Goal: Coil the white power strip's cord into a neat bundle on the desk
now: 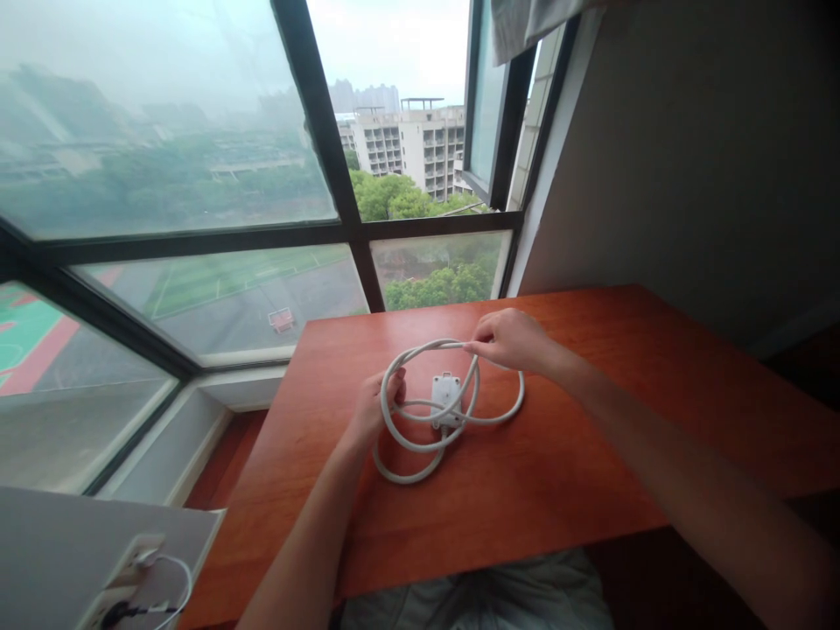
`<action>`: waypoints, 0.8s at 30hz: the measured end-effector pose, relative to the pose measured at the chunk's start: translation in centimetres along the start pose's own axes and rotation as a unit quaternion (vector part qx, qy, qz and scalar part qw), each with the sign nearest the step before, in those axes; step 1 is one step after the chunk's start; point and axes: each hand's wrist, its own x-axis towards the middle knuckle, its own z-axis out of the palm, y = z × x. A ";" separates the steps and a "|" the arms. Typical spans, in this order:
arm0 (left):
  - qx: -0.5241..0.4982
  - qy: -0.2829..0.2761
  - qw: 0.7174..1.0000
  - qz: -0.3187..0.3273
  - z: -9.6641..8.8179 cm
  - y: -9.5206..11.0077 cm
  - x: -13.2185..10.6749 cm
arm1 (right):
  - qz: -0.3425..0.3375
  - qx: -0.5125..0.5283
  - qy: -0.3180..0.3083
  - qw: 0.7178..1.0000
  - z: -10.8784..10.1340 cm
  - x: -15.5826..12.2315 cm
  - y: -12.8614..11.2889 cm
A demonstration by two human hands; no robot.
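A thick white cable (407, 479) lies in loose loops over the wooden table (315, 367). It joins a white rectangular box with mounting tabs (446, 390), perhaps a socket block, which rests on the tabletop inside the loops. On the left side of the coil, my left hand (377, 402) is closed around the cable, its fingertips partly behind the strands. My right hand (508, 339) pinches the cable at the upper right of the loops, thumb and fingers together. From near that hand a strand curves down to the right and back under the coil.
Large dark-framed windows (347, 232) stand along the table's far and left sides, with one pane swung outward. A grey wall (643, 157) rises at the right. Low on the left, a wall outlet (135, 560) has a white cord and a black plug in it.
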 end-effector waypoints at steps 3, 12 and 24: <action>-0.056 0.035 0.996 -0.056 -0.7 -0.8 -0.1 | 0.025 0.016 0.029 0.999 -0.4 -1.1 2.0; 0.041 0.158 0.986 -0.036 -2.0 -0.7 -0.5 | 0.104 0.094 0.068 0.988 -1.9 -4.1 4.0; -0.205 0.252 0.940 -0.103 -0.1 -0.5 -0.2 | 0.171 0.321 -0.095 0.927 9.9 -7.7 -3.2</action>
